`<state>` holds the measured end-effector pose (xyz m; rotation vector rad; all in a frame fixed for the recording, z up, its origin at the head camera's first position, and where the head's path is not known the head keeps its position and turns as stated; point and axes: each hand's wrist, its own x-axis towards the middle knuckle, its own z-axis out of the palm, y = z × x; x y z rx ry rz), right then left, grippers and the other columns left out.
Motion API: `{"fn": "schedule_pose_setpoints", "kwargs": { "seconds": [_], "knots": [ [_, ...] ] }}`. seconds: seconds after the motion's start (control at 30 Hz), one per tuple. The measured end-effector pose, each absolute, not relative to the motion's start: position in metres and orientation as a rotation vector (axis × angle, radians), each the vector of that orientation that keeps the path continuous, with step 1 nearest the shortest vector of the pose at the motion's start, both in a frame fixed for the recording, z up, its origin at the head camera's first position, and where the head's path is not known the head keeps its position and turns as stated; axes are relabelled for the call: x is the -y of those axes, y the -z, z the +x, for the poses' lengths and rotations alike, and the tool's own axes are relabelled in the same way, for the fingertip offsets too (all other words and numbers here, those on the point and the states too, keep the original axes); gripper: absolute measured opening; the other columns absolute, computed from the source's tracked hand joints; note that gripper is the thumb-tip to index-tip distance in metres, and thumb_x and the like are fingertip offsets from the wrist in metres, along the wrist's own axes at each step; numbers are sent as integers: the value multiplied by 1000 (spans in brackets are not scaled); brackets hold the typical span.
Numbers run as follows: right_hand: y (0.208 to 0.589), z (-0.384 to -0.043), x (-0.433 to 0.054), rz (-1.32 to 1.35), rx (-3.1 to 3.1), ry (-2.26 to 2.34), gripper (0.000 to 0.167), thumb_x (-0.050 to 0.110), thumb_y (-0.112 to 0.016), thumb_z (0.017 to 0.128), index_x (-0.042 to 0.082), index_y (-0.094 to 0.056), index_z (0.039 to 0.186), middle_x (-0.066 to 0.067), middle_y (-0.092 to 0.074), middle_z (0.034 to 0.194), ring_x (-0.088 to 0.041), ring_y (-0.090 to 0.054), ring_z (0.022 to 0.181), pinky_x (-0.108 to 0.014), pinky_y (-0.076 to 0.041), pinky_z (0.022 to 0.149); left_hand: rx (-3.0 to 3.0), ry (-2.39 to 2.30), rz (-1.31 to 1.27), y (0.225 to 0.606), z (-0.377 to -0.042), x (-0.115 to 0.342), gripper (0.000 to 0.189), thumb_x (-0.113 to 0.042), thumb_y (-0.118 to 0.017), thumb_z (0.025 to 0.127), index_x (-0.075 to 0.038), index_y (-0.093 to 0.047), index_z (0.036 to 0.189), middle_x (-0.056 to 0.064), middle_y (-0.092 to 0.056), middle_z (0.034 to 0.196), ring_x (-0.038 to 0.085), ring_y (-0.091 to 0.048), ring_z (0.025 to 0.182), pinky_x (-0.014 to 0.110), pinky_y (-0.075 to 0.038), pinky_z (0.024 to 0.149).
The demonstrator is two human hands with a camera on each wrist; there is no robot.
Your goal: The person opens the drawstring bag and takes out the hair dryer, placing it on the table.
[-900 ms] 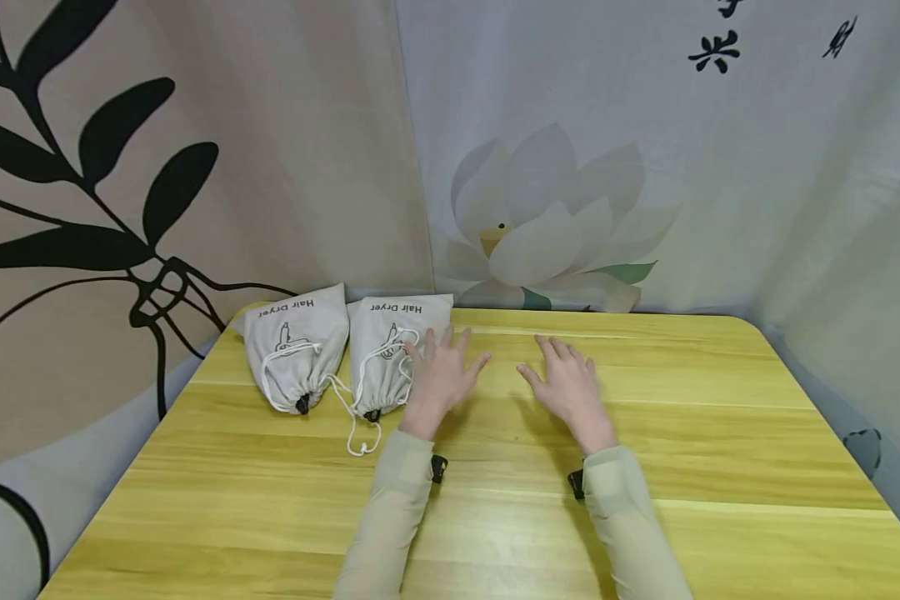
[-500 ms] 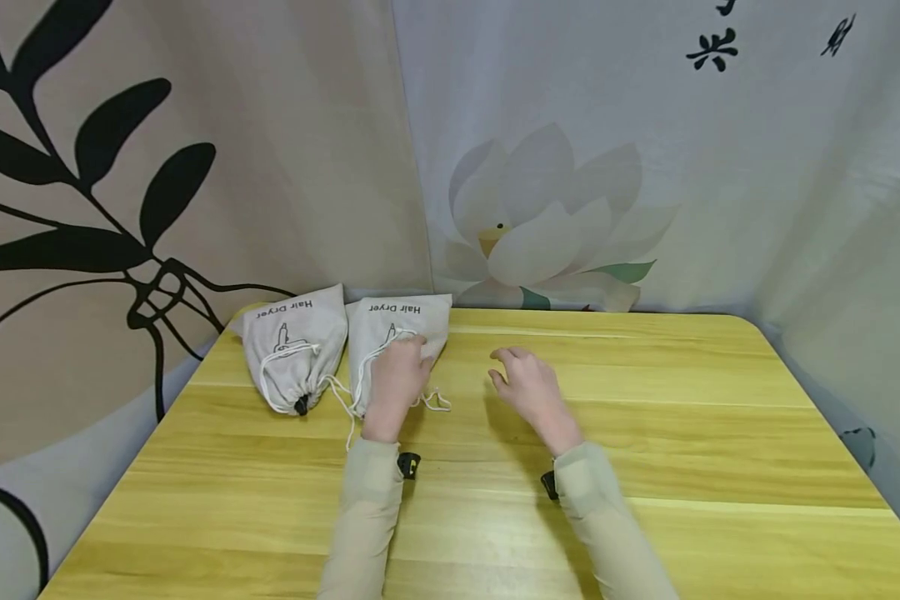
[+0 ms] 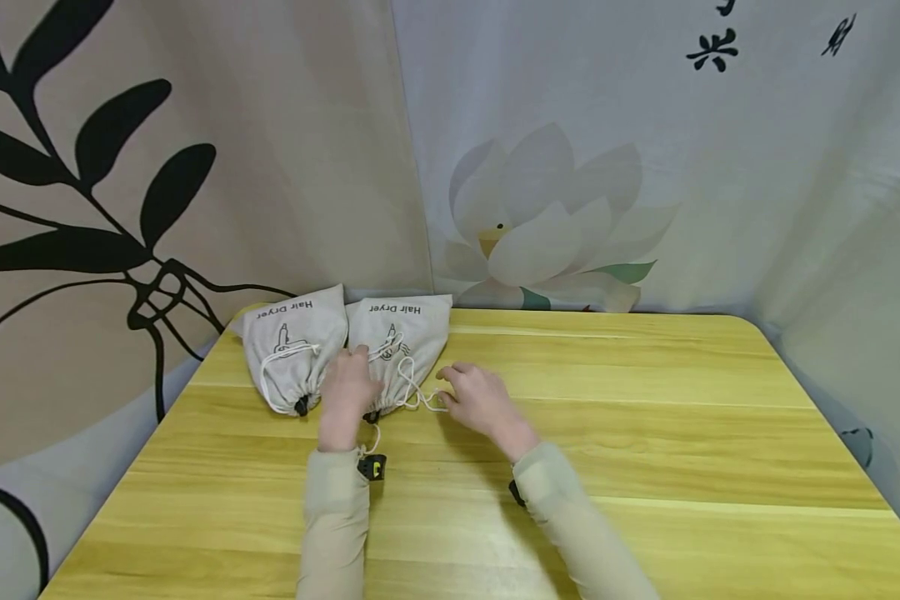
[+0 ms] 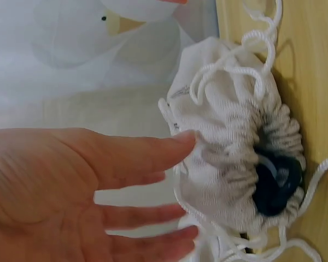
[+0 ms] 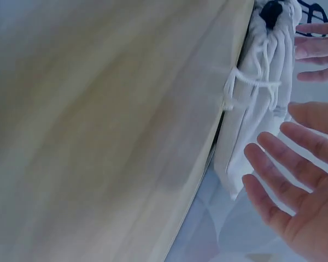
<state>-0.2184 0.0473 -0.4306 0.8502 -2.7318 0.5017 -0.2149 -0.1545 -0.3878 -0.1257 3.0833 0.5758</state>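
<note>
Two pale drawstring bags lie side by side at the back left, both printed "Hair Dryer". My left hand (image 3: 348,387) hovers at the gap between the left bag (image 3: 288,367) and the right bag (image 3: 420,329). In the left wrist view its fingers are spread and extended, the thumb tip overlapping the gathered bag (image 4: 224,120), whose mouth shows something dark inside. My right hand (image 3: 483,404) is just right of the right bag, near its loose white cord (image 3: 420,400). In the right wrist view the fingers (image 5: 284,158) are gently bent and hold nothing.
The bags rest on a wooden table (image 3: 682,417), near its back edge. Behind it hangs a curtain (image 3: 562,167) with a lotus print, and dark leaf shapes are printed at left. Each wrist wears a small black camera.
My left hand has moved left across the right bag to the gap between the bags. My right hand has moved left toward the right bag. The right bag's cord has shifted to the right.
</note>
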Motion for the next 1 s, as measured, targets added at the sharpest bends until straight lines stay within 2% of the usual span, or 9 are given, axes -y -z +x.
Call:
{"fn": "schedule_pose_setpoints", "kwargs": {
  "seconds": [0.17, 0.43, 0.7, 1.0],
  "knots": [
    [431, -219, -33, 929, 2720, -441, 28, 21, -68, 85, 8, -66, 110, -6, -69, 99, -23, -67, 86, -36, -56, 72, -3007, -607, -124, 388, -211, 161, 58, -15, -74, 79, 9, -48, 125, 28, -62, 105, 38, -63, 89, 45, -55, 73],
    [432, -219, -22, 1009, 2812, -444, 33, 22, -70, 85, 12, -62, 116, -4, -68, 106, -19, -67, 89, -30, -56, 74, -2968, -699, -97, 391, -215, 161, 53, -10, -73, 79, 10, -46, 120, 25, -61, 98, 31, -61, 81, 40, -55, 71],
    [433, -218, -21, 991, 2854, -451, 38, 23, -71, 84, 11, -61, 119, -5, -67, 111, -20, -67, 92, -31, -56, 77, -2957, -709, -57, 392, -216, 154, 59, -8, -75, 77, 10, -44, 124, 27, -60, 107, 36, -62, 92, 42, -55, 79],
    [432, -217, -21, 979, 2867, -423, 33, 25, -71, 84, 10, -62, 112, -7, -65, 104, -22, -65, 87, -33, -56, 70, -2960, -644, -18, 394, -219, 142, 58, -9, -75, 78, 11, -44, 122, 28, -59, 108, 40, -61, 96, 43, -55, 81]
  ]
}}
